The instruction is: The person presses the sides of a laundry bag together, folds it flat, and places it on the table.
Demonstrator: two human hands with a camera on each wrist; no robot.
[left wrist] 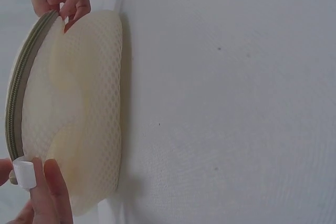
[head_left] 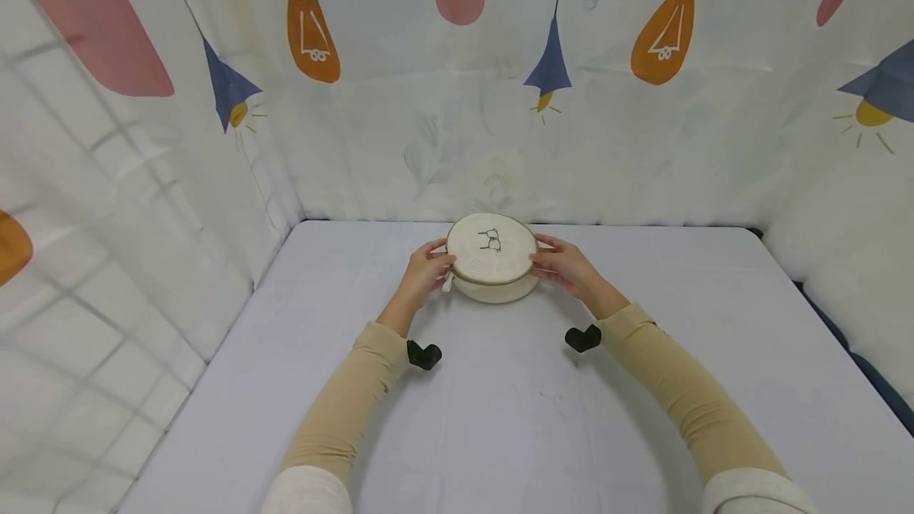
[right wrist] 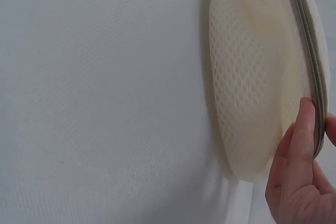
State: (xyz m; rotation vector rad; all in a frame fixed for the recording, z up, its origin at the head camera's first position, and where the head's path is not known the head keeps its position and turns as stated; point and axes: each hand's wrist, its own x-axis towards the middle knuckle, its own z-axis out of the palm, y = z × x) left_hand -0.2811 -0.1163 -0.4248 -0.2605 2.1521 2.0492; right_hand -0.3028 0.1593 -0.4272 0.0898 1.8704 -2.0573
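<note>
One round, cream mesh bag (head_left: 493,260) sat near the far edge of a white surface (head_left: 493,427), caught between a person's two bare hands. The left grip (head_left: 426,266) pinched the bag's rim on one side, its thumb on the lid and its fingers against the mesh wall beneath. The right grip (head_left: 566,266) pinched the rim directly opposite in the same way, leaving the bag squarely between the two, its lid facing up.

A green-brown zip (left wrist: 18,85) ran around the rim, passing between thumb and fingers at the right grip. A white tab (left wrist: 24,172) hung by the left grip and lay across a fingertip, partly hiding it. A black drawing (head_left: 490,239) of eyeglasses marked the lid. The hands themselves covered the rim at both sides; the near wall, sagging in soft folds in the wrist views, lay open to sight.

Tan sleeves, left (head_left: 350,403) and right (head_left: 689,387), reached in from the near side. A black, heart-shaped piece showed at each wrist, left (head_left: 424,355) and right (head_left: 583,338), both on the inner side and well short of the bag. Just beyond the far edge hung a pale curtain (head_left: 457,157), printed with orange bulbs (head_left: 312,40) and blue lamps (head_left: 550,58). A few dark specks (left wrist: 219,49) dotted the surface.
</note>
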